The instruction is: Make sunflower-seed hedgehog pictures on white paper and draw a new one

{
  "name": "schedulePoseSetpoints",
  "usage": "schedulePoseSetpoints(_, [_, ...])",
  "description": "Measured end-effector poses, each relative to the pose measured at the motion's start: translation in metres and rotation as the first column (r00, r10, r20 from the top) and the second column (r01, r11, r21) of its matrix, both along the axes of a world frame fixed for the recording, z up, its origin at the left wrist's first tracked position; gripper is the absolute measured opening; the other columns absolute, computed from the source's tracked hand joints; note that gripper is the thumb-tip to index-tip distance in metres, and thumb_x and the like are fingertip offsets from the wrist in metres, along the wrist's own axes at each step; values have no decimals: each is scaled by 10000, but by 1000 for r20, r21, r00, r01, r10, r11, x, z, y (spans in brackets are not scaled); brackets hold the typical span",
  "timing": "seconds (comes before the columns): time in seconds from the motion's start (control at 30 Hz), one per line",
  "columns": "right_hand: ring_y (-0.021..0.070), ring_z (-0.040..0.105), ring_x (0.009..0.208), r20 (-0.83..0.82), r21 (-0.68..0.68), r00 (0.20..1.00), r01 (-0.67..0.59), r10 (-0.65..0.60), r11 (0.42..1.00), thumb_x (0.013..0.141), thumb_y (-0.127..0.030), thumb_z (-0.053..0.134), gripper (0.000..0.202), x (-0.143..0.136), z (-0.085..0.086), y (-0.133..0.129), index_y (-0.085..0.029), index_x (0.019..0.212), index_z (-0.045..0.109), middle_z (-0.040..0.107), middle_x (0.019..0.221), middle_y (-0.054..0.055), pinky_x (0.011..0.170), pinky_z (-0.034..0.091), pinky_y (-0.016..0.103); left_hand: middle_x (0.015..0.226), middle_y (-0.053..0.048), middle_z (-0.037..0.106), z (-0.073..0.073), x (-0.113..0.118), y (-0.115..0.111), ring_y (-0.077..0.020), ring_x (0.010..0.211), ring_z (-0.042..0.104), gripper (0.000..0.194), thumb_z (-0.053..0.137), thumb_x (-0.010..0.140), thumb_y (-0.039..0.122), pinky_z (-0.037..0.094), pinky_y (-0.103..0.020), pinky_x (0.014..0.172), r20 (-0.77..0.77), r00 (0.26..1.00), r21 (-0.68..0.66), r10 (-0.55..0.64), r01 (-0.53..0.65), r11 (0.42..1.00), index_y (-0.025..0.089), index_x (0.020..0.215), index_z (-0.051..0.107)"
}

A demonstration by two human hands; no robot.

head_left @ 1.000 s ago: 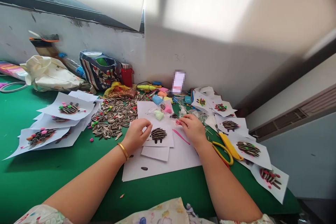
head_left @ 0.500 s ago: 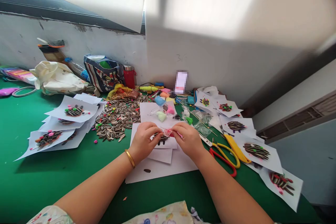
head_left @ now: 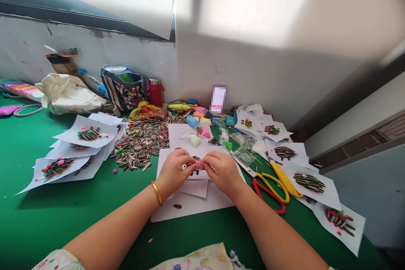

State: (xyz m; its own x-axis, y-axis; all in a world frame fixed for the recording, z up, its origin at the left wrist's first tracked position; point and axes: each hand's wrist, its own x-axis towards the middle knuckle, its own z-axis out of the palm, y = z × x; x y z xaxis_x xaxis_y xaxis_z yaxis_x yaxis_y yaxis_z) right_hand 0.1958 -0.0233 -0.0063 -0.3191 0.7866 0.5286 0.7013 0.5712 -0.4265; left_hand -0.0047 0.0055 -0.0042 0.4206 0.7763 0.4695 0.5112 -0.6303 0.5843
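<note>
Between the fingertips of both hands is a small pink packet, seemingly modelling clay in clear plastic (head_left: 200,164); the fingers hide most of it. My left hand (head_left: 173,169), with a gold bangle at the wrist, pinches its left side. On its right side, my right hand (head_left: 224,173) pinches too. Just below them lies a sheet with dark sunflower seeds stuck on it, partly covered by the hands. Larger white paper (head_left: 202,209) is underneath, with one loose seed (head_left: 177,206) on it. Scissors (head_left: 268,185) with red and yellow handles rest beside my right wrist.
A heap of sunflower seeds (head_left: 142,141) spreads left of the paper. Seed-decorated sheets lie at the left (head_left: 91,133) and right (head_left: 308,181). A yellow cutter (head_left: 284,179) touches the right sheets. Bags (head_left: 68,97) and a red flask (head_left: 155,93) stand along the wall.
Both hands have shifted slightly, and the fingertips now sit lower and closer around the pink packet. Less of its clear plastic shows. The things on the table look unmoved.
</note>
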Motion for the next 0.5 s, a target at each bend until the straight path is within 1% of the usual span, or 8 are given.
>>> schedulePoseSetpoints(0.07, [176, 608, 828, -46, -23, 999, 22, -23, 1000, 947, -212, 520, 168, -1, 1, -1, -209, 895, 680, 678, 894, 48, 772, 462, 301, 865, -54, 645, 4, 0, -4, -197, 828, 576, 204, 552, 936, 305, 454, -364, 809, -106, 994, 117, -15, 27, 993, 231, 860, 726])
schedulePoseSetpoints(0.13, [170, 600, 812, -92, -50, 995, 41, -45, 998, 946, -214, 517, 167, -1, 1, -2, -206, 873, 667, 666, 862, 44, 754, 462, 290, 948, -62, 658, 9, 1, -9, -228, 921, 566, 181, 534, 936, 292, 423, -424, 912, -219, 976, 213, -4, 52, 976, 249, 939, 710])
schedulePoseSetpoints(0.2, [166, 596, 802, -120, -72, 992, 35, -43, 997, 943, -213, 516, 168, -1, 1, -2, -208, 857, 660, 659, 845, 40, 739, 464, 283, 975, -60, 667, 10, 2, -11, -243, 970, 556, 161, 545, 929, 291, 391, -461, 977, -284, 959, 262, 13, 65, 963, 267, 971, 698])
schedulePoseSetpoints(0.23, [165, 597, 803, -127, -82, 991, 23, -33, 996, 942, -212, 516, 167, -1, 1, -1, -209, 855, 659, 658, 845, 39, 738, 466, 282, 971, -59, 673, 10, 2, -11, -241, 969, 557, 159, 544, 931, 284, 391, -462, 980, -292, 956, 265, 15, 66, 962, 272, 970, 698])
schedulePoseSetpoints(0.3, [165, 602, 815, -135, -94, 991, -3, -10, 996, 942, -207, 514, 168, 1, 1, 0, -211, 862, 662, 662, 858, 40, 750, 473, 282, 944, -56, 684, 6, 1, -8, -223, 927, 573, 171, 535, 942, 268, 426, -431, 927, -244, 970, 239, 8, 52, 970, 271, 945, 706])
schedulePoseSetpoints(0.37, [166, 607, 838, -139, -95, 990, -13, 0, 995, 945, -202, 510, 168, 2, 1, 2, -211, 888, 668, 670, 878, 41, 773, 477, 285, 916, -54, 693, 0, -1, -2, -202, 870, 600, 168, 557, 941, 298, 467, -379, 836, -105, 994, 192, -3, 24, 981, 255, 917, 718])
schedulePoseSetpoints(0.43, [168, 609, 854, -131, -92, 991, -4, -8, 996, 946, -201, 509, 167, 5, 0, 4, -211, 907, 671, 675, 892, 42, 788, 479, 286, 914, -54, 705, -4, -3, 3, -198, 872, 626, 162, 587, 928, 330, 485, -360, 821, 9, 1000, 148, -7, 6, 989, 246, 916, 725])
schedulePoseSetpoints(0.5, [173, 612, 865, -115, -86, 993, 25, -34, 996, 946, -209, 511, 164, 8, 0, 7, -212, 910, 670, 678, 898, 43, 796, 478, 288, 915, -54, 709, -6, -4, 6, -201, 878, 637, 164, 594, 922, 340, 491, -356, 827, 55, 998, 107, 0, -6, 994, 243, 912, 726])
